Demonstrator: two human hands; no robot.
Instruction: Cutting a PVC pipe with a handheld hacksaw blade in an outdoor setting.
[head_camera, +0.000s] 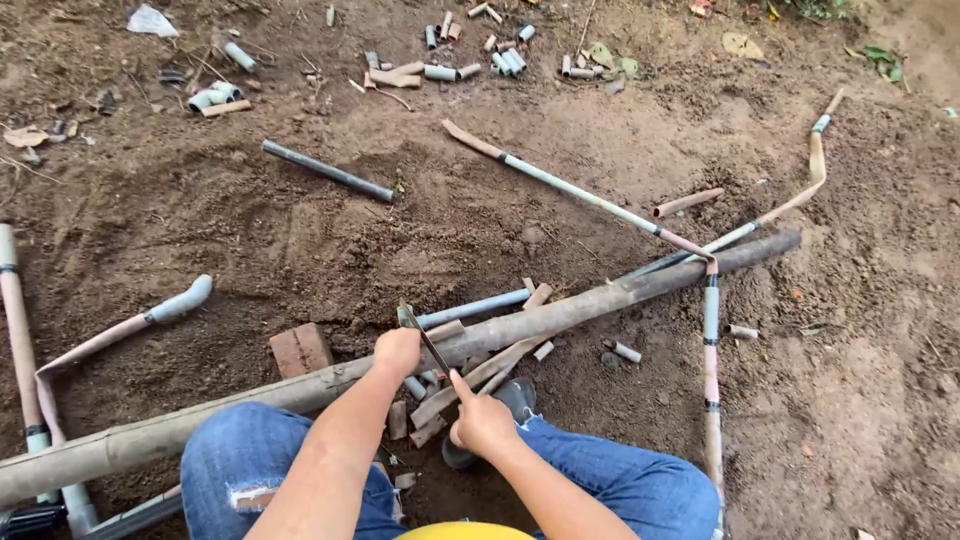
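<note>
Head view, looking down on bare soil (300, 230). Long pole (560, 310) lying across, low at near left, rising to far right, long axis diagonal. Thin blue pipes (560, 185) crossing beyond it, one bent. Brick (300, 350) just left of centre, against pole. Cut pipe stubs (440, 70) scattered far off. Left hand (397, 350) closed around handle of blade (430, 345), pressed on pole top, blade slanting down toward near right. Right hand (482, 425) just nearside of pole, half-closed, forefinger raised toward blade, steadying flat strip (470, 385) below; firm grip or mere touch, cannot tell. Left hand nearer pole.
</note>
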